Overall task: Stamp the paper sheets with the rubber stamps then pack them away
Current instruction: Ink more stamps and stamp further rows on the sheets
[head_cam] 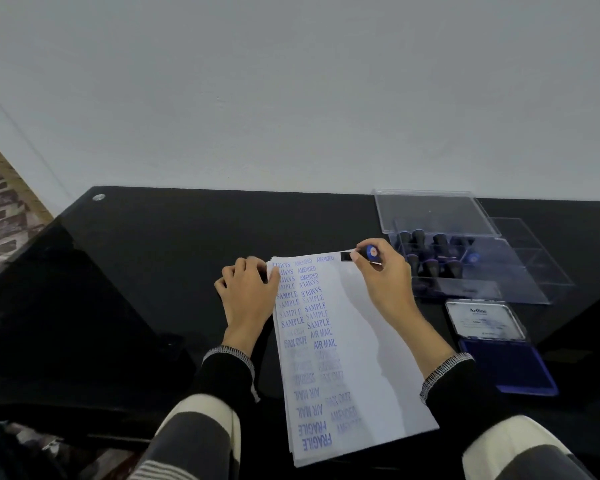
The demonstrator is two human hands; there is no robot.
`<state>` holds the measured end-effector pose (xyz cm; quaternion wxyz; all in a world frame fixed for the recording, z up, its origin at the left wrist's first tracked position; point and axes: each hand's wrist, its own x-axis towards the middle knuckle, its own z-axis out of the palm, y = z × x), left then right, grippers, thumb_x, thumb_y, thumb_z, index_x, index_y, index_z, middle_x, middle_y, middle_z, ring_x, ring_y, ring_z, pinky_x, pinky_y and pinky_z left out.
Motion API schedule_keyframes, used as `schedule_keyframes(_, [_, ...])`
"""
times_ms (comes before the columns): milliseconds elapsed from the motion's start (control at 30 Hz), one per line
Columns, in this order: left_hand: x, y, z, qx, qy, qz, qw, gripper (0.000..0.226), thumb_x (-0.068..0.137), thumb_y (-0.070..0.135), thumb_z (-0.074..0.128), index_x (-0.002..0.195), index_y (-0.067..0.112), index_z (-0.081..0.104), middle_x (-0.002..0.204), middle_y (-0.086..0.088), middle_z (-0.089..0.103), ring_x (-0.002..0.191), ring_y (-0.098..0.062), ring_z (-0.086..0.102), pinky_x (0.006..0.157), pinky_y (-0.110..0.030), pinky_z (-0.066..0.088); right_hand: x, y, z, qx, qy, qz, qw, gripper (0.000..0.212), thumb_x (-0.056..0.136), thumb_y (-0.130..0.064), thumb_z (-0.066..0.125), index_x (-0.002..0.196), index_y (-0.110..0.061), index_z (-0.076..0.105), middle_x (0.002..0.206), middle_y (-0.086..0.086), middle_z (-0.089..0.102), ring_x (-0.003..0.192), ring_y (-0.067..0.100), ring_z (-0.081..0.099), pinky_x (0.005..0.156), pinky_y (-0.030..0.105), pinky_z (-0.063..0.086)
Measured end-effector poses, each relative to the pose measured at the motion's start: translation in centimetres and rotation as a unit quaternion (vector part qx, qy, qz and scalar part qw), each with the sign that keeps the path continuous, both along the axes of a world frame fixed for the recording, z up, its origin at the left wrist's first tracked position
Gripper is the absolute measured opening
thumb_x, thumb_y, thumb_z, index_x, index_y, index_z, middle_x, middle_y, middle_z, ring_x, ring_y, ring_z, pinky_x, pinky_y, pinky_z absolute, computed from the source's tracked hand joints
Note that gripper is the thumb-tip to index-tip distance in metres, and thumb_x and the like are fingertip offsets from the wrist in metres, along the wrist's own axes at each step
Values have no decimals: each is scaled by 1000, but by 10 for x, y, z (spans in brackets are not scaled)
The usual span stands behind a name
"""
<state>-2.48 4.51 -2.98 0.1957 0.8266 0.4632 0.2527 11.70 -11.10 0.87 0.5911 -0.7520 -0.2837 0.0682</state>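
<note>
Two hands on the job: left (246, 289) lying loose on the sheets' (357, 358) edge, right (383, 271) gripping a stamp (361, 254) at the top corner.

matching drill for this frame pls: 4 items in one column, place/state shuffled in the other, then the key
Items:
1. rubber stamp
2. ink pad
3. clear plastic case
4. paper stack

Places/states:
A. lid open, at the table's right edge, nearer the person than the case
B. gripped in the right hand, at the sheet's far right corner
C. far right of the table, lid up, dark-handled stamps inside
D. centre of the table, left hand resting on its far left corner

Pairs: 1-B, 2-A, 3-C, 4-D
</note>
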Motion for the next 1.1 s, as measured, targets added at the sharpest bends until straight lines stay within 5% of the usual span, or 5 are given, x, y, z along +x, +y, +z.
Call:
schedule_keyframes(233, [-8,-23,7,47,-4,-44,998,14,94,29,54,106,24,60,115,4,55,113,-18,46,99,-36,30,-7,-63,8,-6,-36,-17,999,8,90,-21,63,96,-19,60,83,-2,61,70,10,56,60,11,45])
schedule_keyframes(433, [9,-73,15,0,-62,-139,988,17,92,19,55,104,26,66,116,10,59,110,-12,50,100,-32,37,-1,-107,1,-18,-9,-74,997,10,91,-22,60,93,-30,55,92,16,61,80,33,62,74,45,55])
schedule_keyframes(633, [32,-121,19,-29,-43,-231,972,21,95,19,54,114,20,64,125,6,56,117,-13,47,97,-23,36,3,-149,6,-35,-9,-93,995,11,89,-6,56,90,-17,58,85,4,64,69,20,58,56,24,45])
schedule_keyframes(867, [51,-180,15,-56,-25,-342,938,25,98,21,50,120,21,62,127,8,54,119,-9,43,98,-18,33,14,-197,7,-115,4,-114,987,10,87,-10,61,89,-20,62,87,-6,65,79,3,60,60,9,42])
schedule_keyframes(1100, [54,-195,5,-66,-10,-422,904,34,93,29,58,126,19,61,131,9,53,127,-7,36,105,-16,26,12,-210,6,-218,-30,-35,975,13,85,-5,62,83,-17,57,85,-1,65,83,3,58,64,5,42])
